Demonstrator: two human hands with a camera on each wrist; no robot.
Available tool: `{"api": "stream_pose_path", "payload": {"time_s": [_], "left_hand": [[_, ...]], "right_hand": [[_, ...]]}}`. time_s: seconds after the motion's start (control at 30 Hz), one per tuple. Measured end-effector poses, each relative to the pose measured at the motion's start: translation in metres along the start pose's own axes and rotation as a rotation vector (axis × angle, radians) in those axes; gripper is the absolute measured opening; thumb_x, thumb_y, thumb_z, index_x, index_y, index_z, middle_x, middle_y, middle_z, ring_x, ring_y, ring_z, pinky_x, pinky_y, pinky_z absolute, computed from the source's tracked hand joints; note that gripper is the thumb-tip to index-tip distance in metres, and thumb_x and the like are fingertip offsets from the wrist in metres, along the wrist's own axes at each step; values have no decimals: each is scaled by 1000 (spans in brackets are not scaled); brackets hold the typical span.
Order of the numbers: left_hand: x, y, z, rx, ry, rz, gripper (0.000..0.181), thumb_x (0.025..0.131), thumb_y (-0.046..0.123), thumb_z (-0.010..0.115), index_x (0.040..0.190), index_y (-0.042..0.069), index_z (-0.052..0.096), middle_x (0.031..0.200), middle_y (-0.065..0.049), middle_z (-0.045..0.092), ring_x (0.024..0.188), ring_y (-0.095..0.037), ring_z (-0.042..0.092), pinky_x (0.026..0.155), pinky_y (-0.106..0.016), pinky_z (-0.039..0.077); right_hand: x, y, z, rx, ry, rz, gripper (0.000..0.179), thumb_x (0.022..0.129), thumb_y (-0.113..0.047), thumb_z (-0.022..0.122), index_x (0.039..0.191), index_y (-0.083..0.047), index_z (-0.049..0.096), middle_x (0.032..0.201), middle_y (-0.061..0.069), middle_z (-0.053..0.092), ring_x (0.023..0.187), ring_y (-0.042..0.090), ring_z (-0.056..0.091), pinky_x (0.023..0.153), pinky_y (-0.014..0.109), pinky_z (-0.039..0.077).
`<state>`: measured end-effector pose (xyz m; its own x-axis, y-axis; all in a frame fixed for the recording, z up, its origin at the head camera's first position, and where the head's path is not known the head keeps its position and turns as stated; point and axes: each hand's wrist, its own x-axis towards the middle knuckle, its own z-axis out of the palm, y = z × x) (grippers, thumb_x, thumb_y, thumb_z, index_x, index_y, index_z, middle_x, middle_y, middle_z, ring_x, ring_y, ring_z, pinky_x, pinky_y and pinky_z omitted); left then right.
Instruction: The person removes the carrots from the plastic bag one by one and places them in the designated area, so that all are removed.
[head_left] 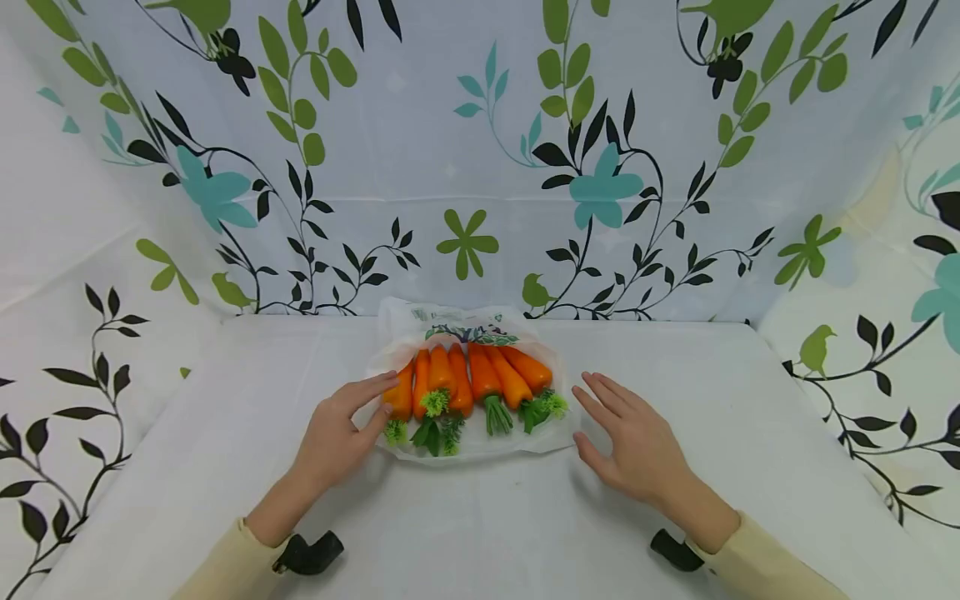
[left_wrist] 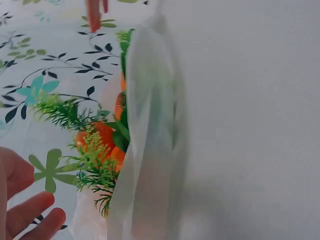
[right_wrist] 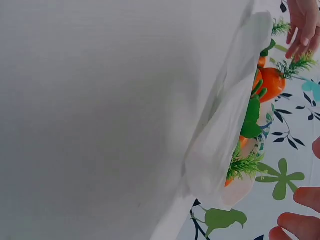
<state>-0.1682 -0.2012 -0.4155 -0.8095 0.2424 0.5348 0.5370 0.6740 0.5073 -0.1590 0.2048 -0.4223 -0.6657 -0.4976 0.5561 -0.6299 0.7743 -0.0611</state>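
Observation:
Several orange toy-like carrots (head_left: 484,372) with green tops lie side by side on a white, partly see-through plastic bag (head_left: 472,451) with a printed design. At the bag's left end is my left hand (head_left: 337,429), its fingers extended over the leftmost carrot (head_left: 403,394); whether they touch it I cannot tell. My right hand (head_left: 637,437) hovers by the bag's right edge, fingers spread and holding nothing. In the left wrist view the bag's raised front edge (left_wrist: 150,125) hides much of the carrots. Green sprigs (right_wrist: 245,165) stick out past the bag in the right wrist view.
A white table (head_left: 480,533) lies under the bag. Behind it hangs a cloth (head_left: 405,175) printed with leaves, flowers and birds. Black devices (head_left: 313,553) are strapped at both wrists over cream sleeves (head_left: 232,567).

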Motion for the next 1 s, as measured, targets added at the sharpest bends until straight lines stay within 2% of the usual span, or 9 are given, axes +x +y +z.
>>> {"api": "stream_pose_path", "payload": {"time_s": [0.1, 0.17, 0.37, 0.57, 0.77, 0.87, 0.93, 1.0], "left_hand": [[4, -5, -2, -110, 18, -131, 33, 94, 6, 65, 127, 8, 67, 125, -7, 68, 119, -30, 60, 99, -54, 47], [5, -10, -3, -144, 25, -197, 32, 95, 7, 64, 127, 8, 67, 123, -9, 68, 118, -31, 61, 100, -54, 46], [11, -29, -10, -149, 28, -285, 31, 98, 10, 62, 128, 6, 65, 124, -11, 67, 115, -31, 60, 100, -52, 47], [17, -44, -15, -213, -48, -395, 37, 100, 18, 61, 136, 6, 60, 136, -13, 60, 127, -32, 52, 102, -51, 46], [19, -60, -11, -379, -164, -527, 48, 101, 24, 59, 145, 7, 50, 149, -16, 46, 139, -35, 38, 111, -54, 35], [18, -68, -8, -479, -201, -568, 51, 102, 25, 58, 148, 7, 46, 151, -17, 44, 140, -33, 37, 114, -53, 31], [18, -74, -5, -542, -219, -579, 52, 102, 25, 57, 149, 6, 44, 153, -16, 41, 140, -33, 36, 114, -52, 30], [17, -78, -4, -583, -233, -581, 51, 103, 24, 56, 148, 5, 44, 154, -15, 39, 141, -33, 35, 115, -53, 29]], "right_hand": [[4, 1, 5, 26, 16, 24, 56, 86, -28, 67, 136, -4, 61, 142, 14, 55, 129, 33, 53, 99, 52, 48], [8, 1, 7, 46, 22, 48, 55, 86, -28, 67, 135, -4, 62, 141, 13, 57, 126, 32, 55, 97, 51, 50], [28, -3, 17, 125, 11, 139, 49, 89, -26, 64, 135, -8, 63, 140, 8, 58, 123, 28, 58, 92, 47, 54], [45, -9, 27, 216, -21, 173, 43, 91, -24, 63, 130, -6, 66, 137, 7, 60, 122, 28, 59, 93, 46, 54], [61, -15, 38, 339, -65, 182, 33, 93, -18, 63, 123, -7, 71, 125, 6, 68, 118, 26, 62, 98, 46, 51], [69, -19, 43, 410, -62, 177, 29, 93, -14, 64, 119, -6, 73, 117, 4, 72, 105, 22, 67, 93, 42, 53], [75, -20, 48, 457, -70, 185, 28, 93, -12, 63, 118, -6, 73, 107, 4, 74, 83, 17, 66, 80, 34, 56], [80, -21, 52, 506, -92, 211, 29, 93, -12, 61, 119, -7, 73, 87, 4, 73, 59, 13, 55, 60, 28, 51]]}}
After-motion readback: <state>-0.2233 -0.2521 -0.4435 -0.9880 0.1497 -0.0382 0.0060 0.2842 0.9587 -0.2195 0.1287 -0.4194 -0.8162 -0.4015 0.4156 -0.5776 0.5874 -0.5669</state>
